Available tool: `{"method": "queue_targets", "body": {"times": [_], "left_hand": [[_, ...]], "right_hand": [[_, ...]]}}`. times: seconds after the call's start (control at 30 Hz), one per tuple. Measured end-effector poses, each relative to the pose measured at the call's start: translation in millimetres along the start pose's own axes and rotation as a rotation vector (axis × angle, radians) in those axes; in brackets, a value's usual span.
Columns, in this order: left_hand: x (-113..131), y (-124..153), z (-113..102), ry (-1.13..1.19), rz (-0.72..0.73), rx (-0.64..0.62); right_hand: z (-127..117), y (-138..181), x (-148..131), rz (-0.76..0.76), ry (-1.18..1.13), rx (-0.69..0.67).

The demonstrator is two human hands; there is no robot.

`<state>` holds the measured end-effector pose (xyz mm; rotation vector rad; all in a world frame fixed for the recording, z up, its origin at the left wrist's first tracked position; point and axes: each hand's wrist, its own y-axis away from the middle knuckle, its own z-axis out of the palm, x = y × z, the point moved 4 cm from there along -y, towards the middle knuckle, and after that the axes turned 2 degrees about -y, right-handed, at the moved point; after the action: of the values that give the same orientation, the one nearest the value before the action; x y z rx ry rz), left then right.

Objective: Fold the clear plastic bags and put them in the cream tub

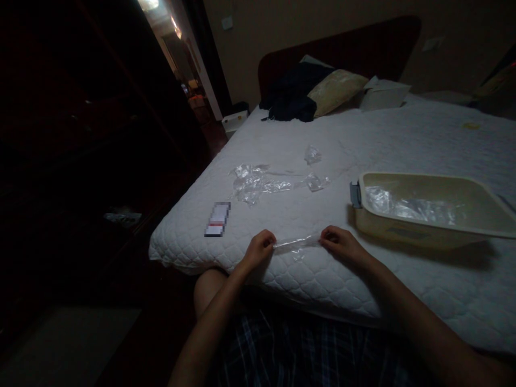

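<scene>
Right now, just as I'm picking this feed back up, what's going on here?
A person holds a piece of clear plastic film stretched between the left hand and right hand, pinching its ends in their fingers, above the white quilted bedding. Crumpled clear plastic lies beyond the hands. To the right, an open plastic bin has more shiny clear plastic inside.

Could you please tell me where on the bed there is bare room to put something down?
The bedspread shows a broad bare patch between the beige cushion and the tub, and another between the tub and the right forearm. It is crowded left of the tub: loose plastic, the pixelated rectangle, and the left hand and right hand pinching a plastic strip.
</scene>
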<state>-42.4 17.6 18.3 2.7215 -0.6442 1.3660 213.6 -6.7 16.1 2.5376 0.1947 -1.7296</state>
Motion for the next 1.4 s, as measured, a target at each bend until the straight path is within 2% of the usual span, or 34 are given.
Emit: {"method": "queue_targets", "body": {"times": [0.13,0.27,0.43,0.5,0.6,0.67,0.7,0.8,0.93,1.13,1.23,1.4], "left_hand": [[6.8,9.4,-1.9,-0.11,0.164,-0.068],[9.6,23.4,0.9,-0.305,0.321,-0.123],[8.3,38.6,10.8,-0.594,0.498,-0.179],[8.4,40.6,13.3,-0.663,0.537,-0.155],[9.3,39.6,17.7,-0.739,0.563,-0.121],[10.6,37.7,20.9,-0.778,0.573,-0.095],[11.4,36.9,22.4,-0.795,0.574,-0.08],[14.9,37.3,26.3,-0.816,0.587,-0.07],[19.1,45.5,29.0,-0.819,0.6,-0.174],[13.1,55.8,28.4,-0.85,0.564,-0.295],[9.8,56.0,28.7,-0.841,0.547,-0.307],[11.2,55.7,28.9,-0.819,0.514,-0.297]], "right_hand": [[-0.6,14.5,-10.6,-0.151,0.225,0.023],[3.2,29.1,-15.7,-0.326,0.516,-0.031],[5.3,36.4,-2.9,-0.36,0.743,-0.033],[4.3,36.8,-4.5,-0.372,0.761,0.011],[4.8,36.3,-21.0,-0.403,0.818,0.179],[15.2,36.1,-37.1,-0.481,0.867,0.24],[24.4,36.2,-44.4,-0.539,0.882,0.229],[59.1,37.7,-53.8,-0.706,0.903,0.058],[84.2,38.9,-35.7,-0.684,0.933,-0.118],[74.2,40.8,-12.4,-0.653,0.884,-0.241],[64.7,42.6,-8.7,-0.629,0.866,-0.233],[48.9,47.3,-4.7,-0.576,0.835,-0.143]]}}
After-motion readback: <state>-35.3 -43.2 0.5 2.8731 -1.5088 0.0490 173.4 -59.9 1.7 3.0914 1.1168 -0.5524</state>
